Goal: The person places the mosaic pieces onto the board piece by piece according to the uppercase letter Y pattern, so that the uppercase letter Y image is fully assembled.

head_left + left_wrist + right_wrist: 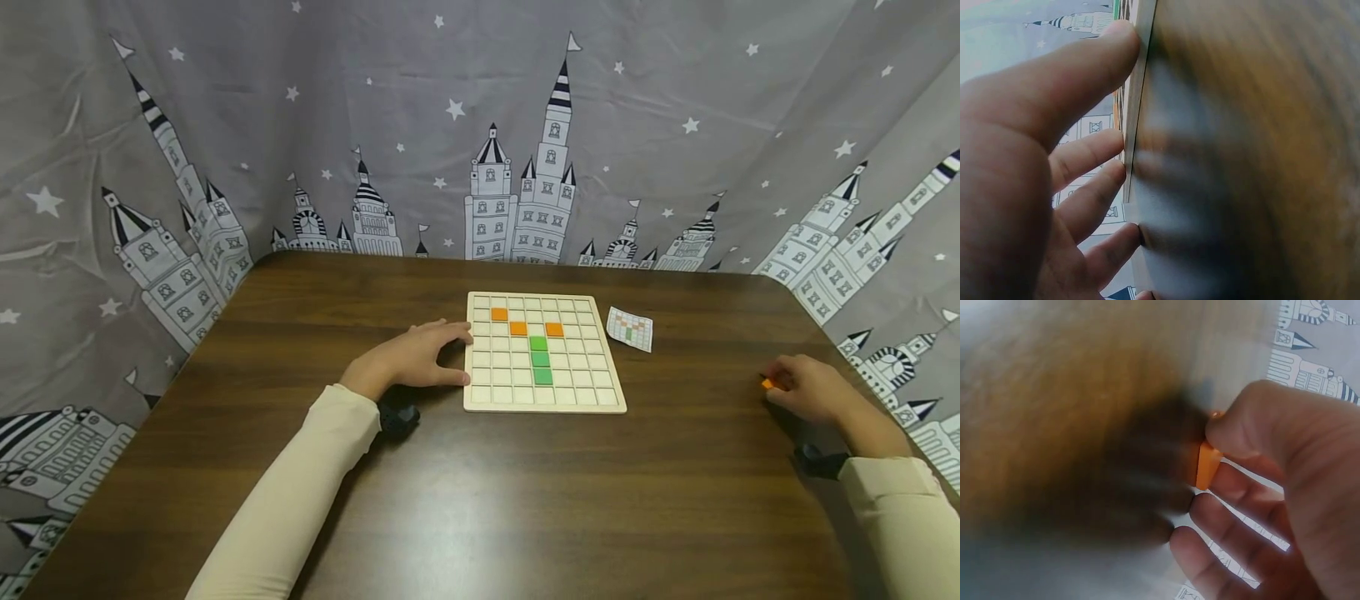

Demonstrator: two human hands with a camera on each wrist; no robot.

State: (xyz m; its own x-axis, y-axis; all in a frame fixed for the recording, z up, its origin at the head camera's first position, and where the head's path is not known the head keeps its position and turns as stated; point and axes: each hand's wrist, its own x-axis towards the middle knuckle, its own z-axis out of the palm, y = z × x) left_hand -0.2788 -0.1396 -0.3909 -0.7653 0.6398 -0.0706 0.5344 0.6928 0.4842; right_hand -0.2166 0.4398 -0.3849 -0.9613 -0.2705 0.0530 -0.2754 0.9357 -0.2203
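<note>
A pale square grid board [491, 398] lies flat on the table. Several of its cells hold orange tiles [518, 329] and green tiles [541, 359]. My left hand [412, 357] rests at the board's left edge, thumb and fingertips touching it, as the left wrist view confirms with the board's side [1135, 94] against the fingers. Far to the right, my right hand [812, 390] pinches a small orange tile [1207, 465] between thumb and index finger, low over the table. In the head view only a corner of that tile shows.
A small white card [630, 329] printted with a coloured grid lies just right of the board. The brown wooden table [450, 500] runs back to a grey curtain [375, 108] with castles and stars, which also hangs at both sides.
</note>
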